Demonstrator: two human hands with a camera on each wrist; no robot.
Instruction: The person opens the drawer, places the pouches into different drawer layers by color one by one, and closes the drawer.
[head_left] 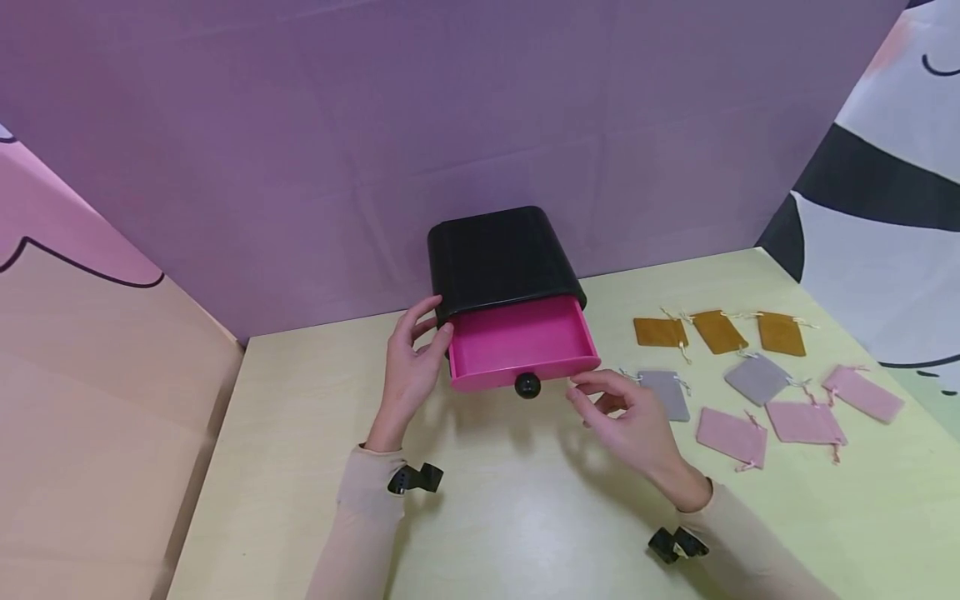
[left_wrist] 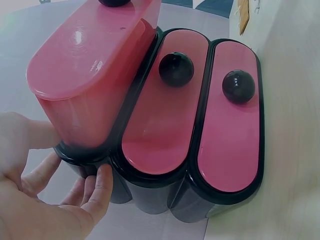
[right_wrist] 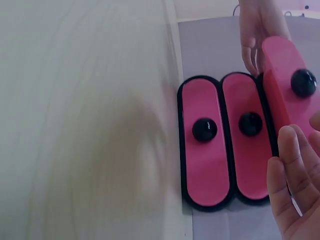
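Note:
A black drawer box (head_left: 502, 258) stands against the purple backdrop, its top pink drawer (head_left: 525, 337) pulled out with a bare inside. On the drawer's front is a round black knob (head_left: 528, 385). My left hand (head_left: 412, 367) rests its fingertips and thumb against the box's left side, close to the drawer's edge. Near the drawer's front right corner is my right hand (head_left: 630, 421), fingers loosely bent, holding nothing; whether it touches the drawer I cannot tell. In the left wrist view, a middle drawer (left_wrist: 165, 115) and a bottom drawer (left_wrist: 232, 135), both knobbed, are closed.
Right of the box, small drawstring pouches lie flat on the pale table (head_left: 300, 458): brown pouches (head_left: 718, 332), grey pouches (head_left: 757, 379) and pink pouches (head_left: 806, 422). A purple cloth (head_left: 337, 167) hangs behind the box.

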